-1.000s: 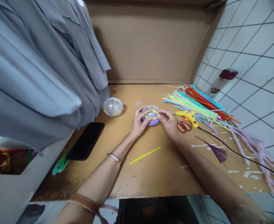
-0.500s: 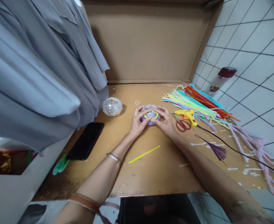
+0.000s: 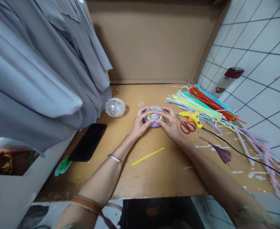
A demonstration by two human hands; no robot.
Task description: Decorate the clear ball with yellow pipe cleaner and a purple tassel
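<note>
A clear ball with a purple lower part [image 3: 155, 124] rests between my two hands at the middle of the table. Around it runs a yellow pipe cleaner ring [image 3: 151, 118]. My left hand [image 3: 140, 122] is closed on the ball's left side, its thumb in front and fingers over the top. From the right, my right hand [image 3: 171, 123] grips it the same way, the thumbs almost meeting. Nearer to me lies a straight yellow pipe cleaner [image 3: 147, 156]. Just behind my left hand is a small pale pink curved piece [image 3: 140, 104].
Another clear ball [image 3: 115, 107] sits at left, above a black phone [image 3: 88, 142]. On the right are a yellow glue gun [image 3: 190, 115] with its cord, red-handled scissors [image 3: 187, 127], a purple tassel [image 3: 220, 153] and a pile of coloured pipe cleaners [image 3: 202, 101]. Grey cloth [image 3: 46, 70] hangs at left.
Both hands stay around the ball, with the fingers and the yellow ring shifted only slightly. The whole view has moved a little; the other things lie where they were.
</note>
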